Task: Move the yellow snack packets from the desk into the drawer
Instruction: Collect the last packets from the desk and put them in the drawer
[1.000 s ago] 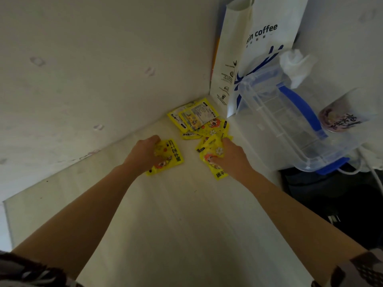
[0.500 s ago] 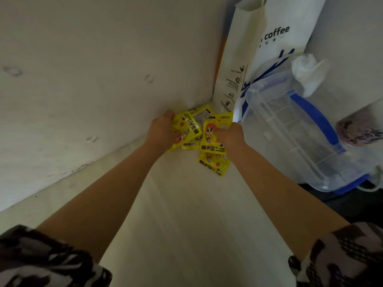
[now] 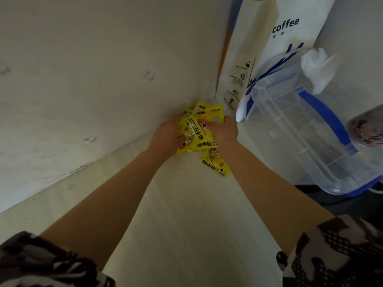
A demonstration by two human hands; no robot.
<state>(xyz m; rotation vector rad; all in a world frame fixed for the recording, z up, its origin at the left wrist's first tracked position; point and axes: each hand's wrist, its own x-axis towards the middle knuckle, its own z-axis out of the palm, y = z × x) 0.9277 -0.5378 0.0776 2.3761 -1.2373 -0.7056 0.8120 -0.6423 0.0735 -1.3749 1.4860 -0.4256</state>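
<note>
Head view: left hand (image 3: 165,135) and right hand (image 3: 224,132) clamp the bunched yellow packets (image 3: 196,129) between them, low over the surface (image 3: 186,214). One stray packet (image 3: 215,164) lies just below the right hand; best to gather it before lifting.

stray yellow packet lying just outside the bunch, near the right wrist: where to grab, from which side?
Pinch the near free edge of the stray packet, coming from the person's side. It seems to lie flat on the desk, its far end tucked under the bunch of packets that the left hand and right hand grip, so only the near edge is clear.
</note>
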